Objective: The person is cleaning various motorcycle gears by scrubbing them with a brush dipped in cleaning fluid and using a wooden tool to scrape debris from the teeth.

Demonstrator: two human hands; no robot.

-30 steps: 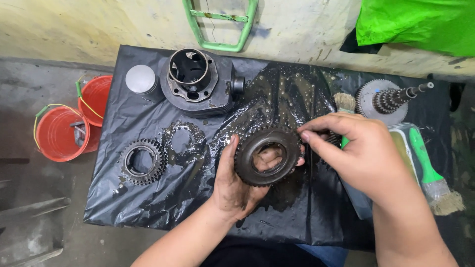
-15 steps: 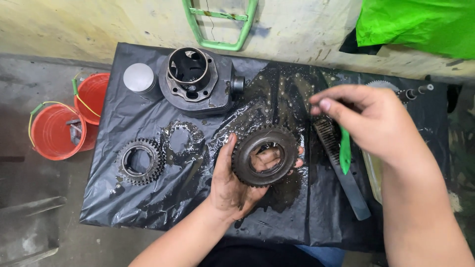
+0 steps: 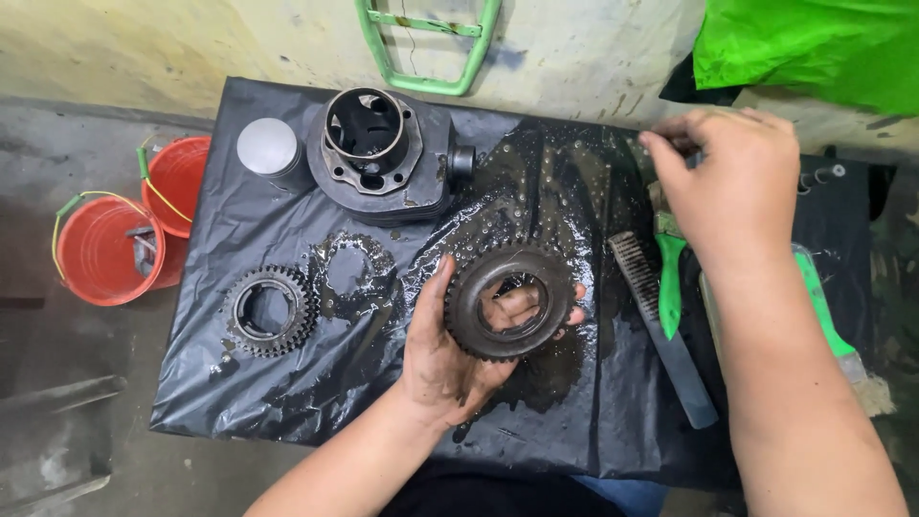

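Black, wet plastic sheet (image 3: 287, 402) covers the desk. The left hand (image 3: 445, 359) holds a dark round metal gear with teeth (image 3: 510, 300) just above the sheet, fingers curled around its rim. The right hand (image 3: 732, 182) reaches over a green-handled brush (image 3: 669, 278); I cannot tell if its fingers grip anything. A smaller dark gear (image 3: 270, 310) lies to the left.

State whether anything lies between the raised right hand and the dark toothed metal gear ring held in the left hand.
Nothing visible does: between the right hand and the dark toothed metal gear ring in the left hand is only wet black plastic sheet.
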